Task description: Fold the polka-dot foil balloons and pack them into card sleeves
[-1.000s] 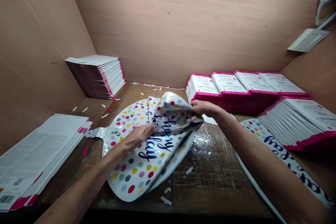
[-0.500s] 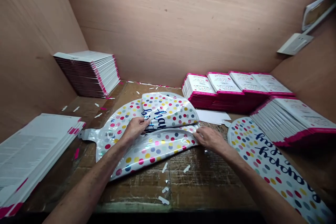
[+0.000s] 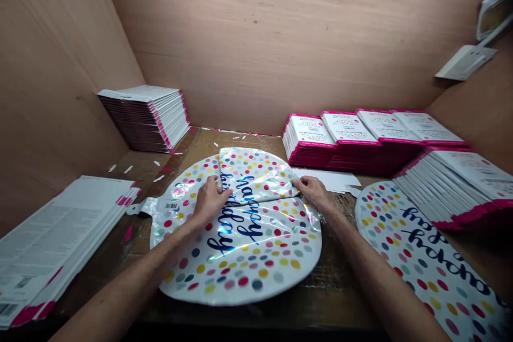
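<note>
A flat round foil balloon [image 3: 240, 248] with coloured dots and dark blue "happy birthday" lettering lies on the wooden table [image 3: 344, 278] in front of me. Its far part is folded over toward me, making a flap [image 3: 256, 173]. My left hand [image 3: 210, 200] presses fingers down on the left end of the fold. My right hand [image 3: 312, 189] pinches the right end of the fold at the balloon's edge. The balloon's neck [image 3: 142, 207] with a barcode sticks out to the left.
Another dotted balloon [image 3: 420, 256] lies flat at the right. Pink-edged card stacks [image 3: 360, 136] line the back right, another stack [image 3: 148, 115] stands back left, and white sheets [image 3: 52, 240] lie near left. Board walls enclose the table.
The raised, crumpled balloon was laid flat. The near half, folded under half a second ago, now lies spread toward me, and both hands rest at the ends of the far fold.
</note>
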The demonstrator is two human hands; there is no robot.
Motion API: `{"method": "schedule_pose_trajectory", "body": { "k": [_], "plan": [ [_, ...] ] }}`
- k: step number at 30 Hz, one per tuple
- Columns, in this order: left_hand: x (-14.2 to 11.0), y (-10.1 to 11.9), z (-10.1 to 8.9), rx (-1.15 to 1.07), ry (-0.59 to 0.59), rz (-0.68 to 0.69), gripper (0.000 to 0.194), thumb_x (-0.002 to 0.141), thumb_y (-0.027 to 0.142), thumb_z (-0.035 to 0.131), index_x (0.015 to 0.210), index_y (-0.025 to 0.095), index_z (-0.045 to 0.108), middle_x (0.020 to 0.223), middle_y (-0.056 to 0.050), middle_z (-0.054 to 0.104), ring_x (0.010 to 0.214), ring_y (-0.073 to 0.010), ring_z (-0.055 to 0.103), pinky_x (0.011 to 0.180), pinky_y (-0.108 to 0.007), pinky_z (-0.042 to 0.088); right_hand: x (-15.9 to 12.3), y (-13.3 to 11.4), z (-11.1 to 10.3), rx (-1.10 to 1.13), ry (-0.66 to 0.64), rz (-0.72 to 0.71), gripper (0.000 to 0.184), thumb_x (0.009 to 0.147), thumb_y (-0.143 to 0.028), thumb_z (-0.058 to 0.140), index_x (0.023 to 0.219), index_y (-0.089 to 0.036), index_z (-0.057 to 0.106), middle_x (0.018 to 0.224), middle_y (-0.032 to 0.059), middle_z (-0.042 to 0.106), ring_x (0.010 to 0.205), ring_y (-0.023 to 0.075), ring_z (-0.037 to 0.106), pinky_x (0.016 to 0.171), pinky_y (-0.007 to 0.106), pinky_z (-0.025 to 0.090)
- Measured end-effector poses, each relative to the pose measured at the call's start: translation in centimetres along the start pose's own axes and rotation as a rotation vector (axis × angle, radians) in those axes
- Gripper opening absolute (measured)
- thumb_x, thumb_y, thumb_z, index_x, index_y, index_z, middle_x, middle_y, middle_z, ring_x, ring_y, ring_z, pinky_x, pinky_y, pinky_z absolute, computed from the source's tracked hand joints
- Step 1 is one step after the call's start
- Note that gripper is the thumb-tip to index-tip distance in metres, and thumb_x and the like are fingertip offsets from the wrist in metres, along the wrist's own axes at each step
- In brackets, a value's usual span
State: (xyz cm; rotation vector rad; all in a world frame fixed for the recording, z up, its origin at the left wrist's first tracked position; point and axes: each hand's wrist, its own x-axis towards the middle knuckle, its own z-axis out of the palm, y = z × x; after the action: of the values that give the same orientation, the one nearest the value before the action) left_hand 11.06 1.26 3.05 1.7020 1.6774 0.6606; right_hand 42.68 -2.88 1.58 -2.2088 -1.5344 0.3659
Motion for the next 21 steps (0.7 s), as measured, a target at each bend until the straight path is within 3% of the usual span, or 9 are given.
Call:
{"method": "schedule_pose_trajectory", "body": {
  "k": [3, 5, 7, 9, 11, 13, 14, 16, 21],
  "plan": [
    [-1.2, 0.0, 0.5, 0.171, 0.168, 0.114, 0.064, 0.080, 0.029, 0.065, 0.137, 0.008, 0.043, 0.114, -0.015, 0.067, 0.106, -0.0269, 0.065, 0.088, -0.036, 0.052, 0.4, -0.3, 0.4, -0.104, -0.018, 0.001, 0.045, 0.089, -0.053, 0.048, 0.071, -0.017, 0.067, 0.070, 0.0066, 0.067, 0.072, 0.0200, 0.060, 0.060, 0.026, 0.034],
    [-1.9, -0.1, 1.0, 0.282, 0.248, 0.296, 0.060, 0.086, 0.030, 0.058, 0.140, 0.010, 0.041, 0.138, -0.020, 0.054, 0.126, -0.0296, 0.054, 0.099, -0.040, 0.048, 0.4, -0.7, 0.3, -0.164, -0.031, -0.002, 0.044, 0.090, -0.051, 0.048, 0.072, -0.016, 0.067, 0.074, 0.0095, 0.068, 0.076, 0.0221, 0.062, 0.063, 0.028, 0.035],
    [-2.1, -0.4, 1.6, 0.419, 0.238, 0.498, 0.055, 0.092, 0.035, 0.050, 0.142, 0.012, 0.042, 0.151, -0.018, 0.043, 0.140, -0.0316, 0.039, 0.109, -0.046, 0.041, -0.2, -1.4, 0.0, -0.218, -0.022, 0.019, 0.040, 0.091, -0.048, 0.048, 0.081, -0.014, 0.068, 0.082, 0.0132, 0.069, 0.084, 0.0258, 0.063, 0.069, 0.030, 0.038],
    [-2.0, -1.0, 2.2, 0.555, 0.132, 0.577, 0.055, 0.095, 0.042, 0.043, 0.141, 0.012, 0.045, 0.153, -0.017, 0.041, 0.145, -0.0338, 0.030, 0.115, -0.051, 0.032, -1.3, -2.3, -0.3, -0.292, 0.063, -0.054, 0.039, 0.091, -0.046, 0.051, 0.102, -0.012, 0.067, 0.102, 0.0177, 0.068, 0.099, 0.0299, 0.061, 0.079, 0.034, 0.042],
    [-1.6, -1.7, 2.8, 0.652, 0.047, 0.555, 0.058, 0.097, 0.046, 0.037, 0.142, 0.010, 0.046, 0.153, -0.017, 0.041, 0.145, -0.0358, 0.029, 0.117, -0.054, 0.027, -2.5, -3.6, -0.3, -0.382, 0.111, -0.322, 0.047, 0.089, -0.043, 0.056, 0.124, -0.012, 0.057, 0.126, 0.0200, 0.059, 0.116, 0.0314, 0.054, 0.091, 0.038, 0.041],
    [-1.4, -2.4, 3.3, 0.690, 0.032, 0.540, 0.062, 0.098, 0.048, 0.032, 0.145, 0.008, 0.044, 0.154, -0.017, 0.038, 0.145, -0.0362, 0.028, 0.118, -0.054, 0.023, -3.2, -5.0, 0.2, -0.484, 0.022, -0.642, 0.047, 0.088, -0.033, 0.058, 0.131, -0.014, 0.052, 0.135, 0.0175, 0.053, 0.122, 0.0290, 0.050, 0.099, 0.038, 0.039],
    [-1.3, -2.7, 3.5, 0.693, 0.036, 0.542, 0.063, 0.099, 0.049, 0.030, 0.146, 0.008, 0.042, 0.155, -0.017, 0.037, 0.146, -0.0360, 0.027, 0.118, -0.054, 0.022, -3.3, -5.7, 0.6, -0.531, -0.058, -0.731, 0.043, 0.088, -0.026, 0.056, 0.129, -0.015, 0.052, 0.133, 0.0162, 0.055, 0.120, 0.0274, 0.052, 0.100, 0.038, 0.039],
    [-1.2, -3.0, 3.7, 0.675, 0.057, 0.531, 0.069, 0.098, 0.052, 0.027, 0.148, 0.006, 0.038, 0.157, -0.019, 0.032, 0.147, -0.0355, 0.024, 0.119, -0.053, 0.021, -2.9, -6.8, 1.5, -0.617, -0.157, -0.753, 0.032, 0.090, -0.015, 0.048, 0.121, -0.014, 0.056, 0.122, 0.0150, 0.061, 0.110, 0.0255, 0.056, 0.096, 0.036, 0.041],
    [-1.2, -3.1, 3.9, 0.587, 0.111, 0.448, 0.107, 0.084, 0.078, 0.035, 0.154, 0.000, 0.014, 0.161, -0.025, 0.012, 0.149, -0.0364, 0.015, 0.119, -0.050, 0.021, -1.7, -6.8, 1.5, -0.665, -0.159, -0.647, 0.034, 0.095, -0.006, 0.031, 0.113, -0.011, 0.059, 0.113, 0.0163, 0.065, 0.099, 0.0232, 0.061, 0.088, 0.030, 0.044]
  ]
}}
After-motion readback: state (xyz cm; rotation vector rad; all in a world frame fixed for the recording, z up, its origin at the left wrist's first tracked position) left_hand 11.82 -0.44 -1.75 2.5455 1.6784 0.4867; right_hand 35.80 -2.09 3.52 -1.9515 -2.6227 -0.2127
